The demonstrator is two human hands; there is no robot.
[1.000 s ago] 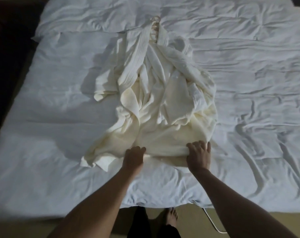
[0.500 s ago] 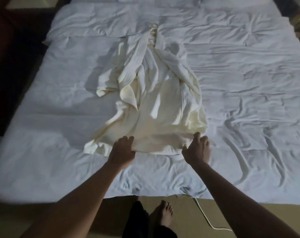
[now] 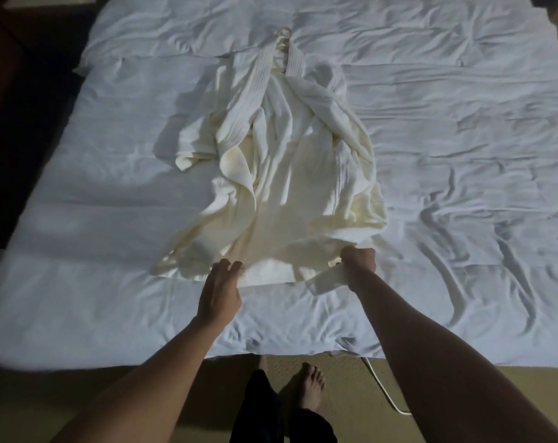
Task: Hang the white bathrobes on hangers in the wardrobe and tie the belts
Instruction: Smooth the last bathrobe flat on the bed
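A cream-white bathrobe (image 3: 280,174) lies crumpled on the bed, collar toward the far end, hem toward me. A hanger hook (image 3: 284,32) pokes out at its collar. My right hand (image 3: 359,262) grips the hem's right corner in a fist, and a flap of cloth hangs below it. My left hand (image 3: 221,289) rests at the hem's left part with fingers spread and loosely bent; whether it pinches cloth is unclear. No belt stands out among the folds.
The bed (image 3: 463,155) carries a wrinkled white sheet and fills most of the view. A white cable (image 3: 383,391) lies on the tan floor by the bed's near edge. My bare foot (image 3: 311,390) stands there. Dark furniture borders the left side.
My right hand has closed into a fist on the hem corner and lifted it slightly. The left hand slid back toward me along the hem. The robe is stretched longer.
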